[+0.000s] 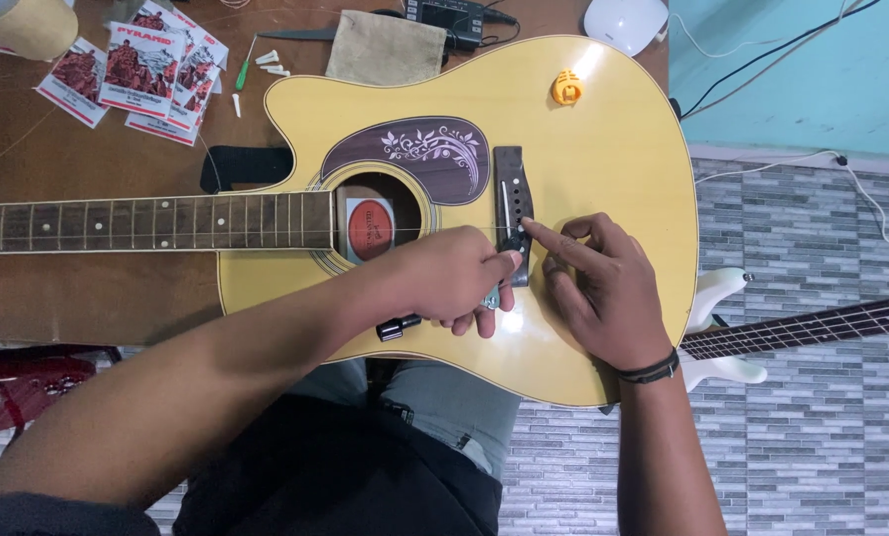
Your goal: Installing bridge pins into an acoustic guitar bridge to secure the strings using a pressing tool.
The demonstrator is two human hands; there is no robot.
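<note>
A yellow acoustic guitar (603, 139) lies flat across a brown table and my lap, neck (146, 222) pointing left. My left hand (454, 278) is closed around a small tool with a black handle end (397, 328), its tip at the lower end of the dark bridge (513, 194). My right hand (593, 288) rests on the guitar top just right of the bridge, index finger stretched out onto a bridge pin. One string runs along the neck toward the bridge. A dark wristband sits on my right wrist.
Several string packets (151, 65) lie at the table's back left, with white bridge pins (271, 65), a green-handled tool (245, 71) and a tan cloth (385, 48). An orange pick holder (566, 89) sits on the guitar top. A white electric guitar (792, 333) lies on the tiled floor at right.
</note>
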